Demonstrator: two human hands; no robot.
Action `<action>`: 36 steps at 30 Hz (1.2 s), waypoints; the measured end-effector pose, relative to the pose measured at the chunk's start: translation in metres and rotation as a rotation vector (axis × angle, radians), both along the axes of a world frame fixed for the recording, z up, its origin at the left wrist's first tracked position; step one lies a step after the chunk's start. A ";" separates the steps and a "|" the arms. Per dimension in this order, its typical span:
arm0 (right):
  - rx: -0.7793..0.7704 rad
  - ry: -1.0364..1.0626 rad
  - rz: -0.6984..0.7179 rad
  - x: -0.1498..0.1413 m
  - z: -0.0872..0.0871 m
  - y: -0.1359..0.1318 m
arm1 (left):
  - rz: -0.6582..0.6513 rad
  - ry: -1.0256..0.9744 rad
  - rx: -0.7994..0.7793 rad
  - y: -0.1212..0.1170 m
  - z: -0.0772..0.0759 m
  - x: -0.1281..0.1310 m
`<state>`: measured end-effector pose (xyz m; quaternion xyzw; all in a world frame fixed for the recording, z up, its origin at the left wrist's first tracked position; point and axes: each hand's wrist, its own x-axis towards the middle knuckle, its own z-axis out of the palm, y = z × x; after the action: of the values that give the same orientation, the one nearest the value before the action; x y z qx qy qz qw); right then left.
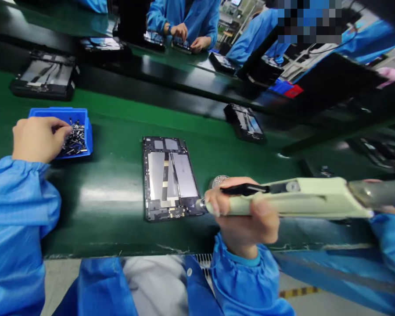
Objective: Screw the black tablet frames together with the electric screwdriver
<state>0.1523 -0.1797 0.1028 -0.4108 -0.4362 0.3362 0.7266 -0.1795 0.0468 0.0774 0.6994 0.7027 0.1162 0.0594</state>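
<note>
**Reach split left and right**

From my remote seat, I see the left hand [39,139] with its fingertips among loose silver-and-black screws [75,139] in a shallow blue plastic bin [57,113]; whether they pinch one, I cannot tell. The right hand [246,219] is clenched around a pale green electric screwdriver [303,197], whose metal tip sits just beside the corner of a black-framed tablet housing with silver panels [158,171]. The housing lies flat on a green conveyor belt [118,118]. I judge the bin is placed there to keep the screws within easy reach of the left hand, leaving the right free for the tool. Across the belt, a co-worker's hand [179,30] works separately.
</note>
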 end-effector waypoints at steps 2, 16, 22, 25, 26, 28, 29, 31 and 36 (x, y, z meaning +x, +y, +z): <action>-0.025 0.013 0.074 -0.017 -0.003 -0.002 | 0.016 -0.085 0.094 -0.003 -0.002 0.003; -0.122 -0.035 0.141 -0.027 -0.011 0.003 | -0.622 -0.619 0.099 -0.059 0.008 0.122; -0.122 -0.060 0.136 -0.028 -0.015 0.002 | -0.916 -0.695 -0.413 -0.111 -0.021 0.208; -0.102 -0.035 0.148 -0.030 -0.008 -0.004 | -0.957 -0.603 -0.450 -0.117 -0.034 0.214; -0.090 -0.025 0.159 -0.030 -0.003 -0.007 | -0.974 -0.585 -0.440 -0.117 -0.037 0.212; -0.060 -0.022 0.158 -0.024 0.008 -0.011 | -0.988 -0.576 -0.421 -0.115 -0.040 0.208; -0.034 -0.030 0.141 -0.018 0.013 -0.011 | -0.990 -0.591 -0.410 -0.113 -0.042 0.206; 0.021 -0.053 0.065 0.000 0.016 -0.008 | -0.999 -0.665 -0.375 -0.112 -0.045 0.201; 0.098 0.002 -0.232 0.062 -0.005 0.008 | -0.895 -0.952 -0.438 -0.108 -0.047 0.191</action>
<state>0.2144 -0.1719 0.0980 -0.4225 -0.4009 0.2284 0.7801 0.0116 -0.0615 0.0305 0.7670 0.2507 0.2304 0.5439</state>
